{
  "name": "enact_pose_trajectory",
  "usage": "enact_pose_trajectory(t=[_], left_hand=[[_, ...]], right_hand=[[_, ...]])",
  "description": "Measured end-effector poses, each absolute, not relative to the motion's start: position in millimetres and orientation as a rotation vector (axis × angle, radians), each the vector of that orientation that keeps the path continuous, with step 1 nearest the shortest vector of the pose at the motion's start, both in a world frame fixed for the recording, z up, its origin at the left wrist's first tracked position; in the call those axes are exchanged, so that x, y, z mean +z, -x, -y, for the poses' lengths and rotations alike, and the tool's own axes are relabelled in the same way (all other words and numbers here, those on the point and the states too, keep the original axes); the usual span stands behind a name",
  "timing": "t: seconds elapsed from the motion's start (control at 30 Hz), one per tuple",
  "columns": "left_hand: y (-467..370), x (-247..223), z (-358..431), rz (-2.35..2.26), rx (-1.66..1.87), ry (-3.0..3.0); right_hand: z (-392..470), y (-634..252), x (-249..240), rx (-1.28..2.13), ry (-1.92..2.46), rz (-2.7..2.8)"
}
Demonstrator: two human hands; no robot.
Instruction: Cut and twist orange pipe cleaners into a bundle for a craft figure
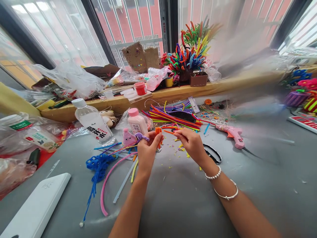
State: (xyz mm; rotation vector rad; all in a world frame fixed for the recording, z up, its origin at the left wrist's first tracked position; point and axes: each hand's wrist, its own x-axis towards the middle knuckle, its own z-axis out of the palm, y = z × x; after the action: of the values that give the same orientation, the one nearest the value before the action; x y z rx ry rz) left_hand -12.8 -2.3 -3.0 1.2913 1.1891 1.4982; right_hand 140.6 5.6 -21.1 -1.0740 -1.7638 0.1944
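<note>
Orange pipe cleaner (158,135), bent into a small bundle, is pinched between the thumb and fingers of my left hand (148,148). A metal ring shows just under that bundle. To the right, my right hand (192,143) has its fingertips closed on the thin end of an orange pipe cleaner (168,132). A small gap separates the two hands. Close to my left hand's knuckles are a purple knotted piece (141,137) and a pink crocheted figure (129,138). Yellow scraps (177,148) lie on the grey table beyond and between my hands.
Colourful pipe cleaners (173,117) lie behind my hands. A pink glue gun (232,135) and black loop (215,154) are at right. Blue yarn (99,165), a pink strip (105,185), a water bottle (92,124), a pink-capped bottle (137,122) and a white power bank (37,205) stand or lie left.
</note>
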Motion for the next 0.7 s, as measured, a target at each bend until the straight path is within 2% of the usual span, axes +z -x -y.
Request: enact_pose_trajectory(t=[0.3, 0.7], left_hand=[[9.9, 4.0, 8.6, -1.312, 1.394, -1.425], [7.7, 1.0, 11.0, -1.299, 1.325, -1.585]], right_hand=[[-3.8, -139.1, -20.4, 0.234, 1.025, 1.827], [0.8, -135.0, -20.4, 0.092, 1.091, 1.88]])
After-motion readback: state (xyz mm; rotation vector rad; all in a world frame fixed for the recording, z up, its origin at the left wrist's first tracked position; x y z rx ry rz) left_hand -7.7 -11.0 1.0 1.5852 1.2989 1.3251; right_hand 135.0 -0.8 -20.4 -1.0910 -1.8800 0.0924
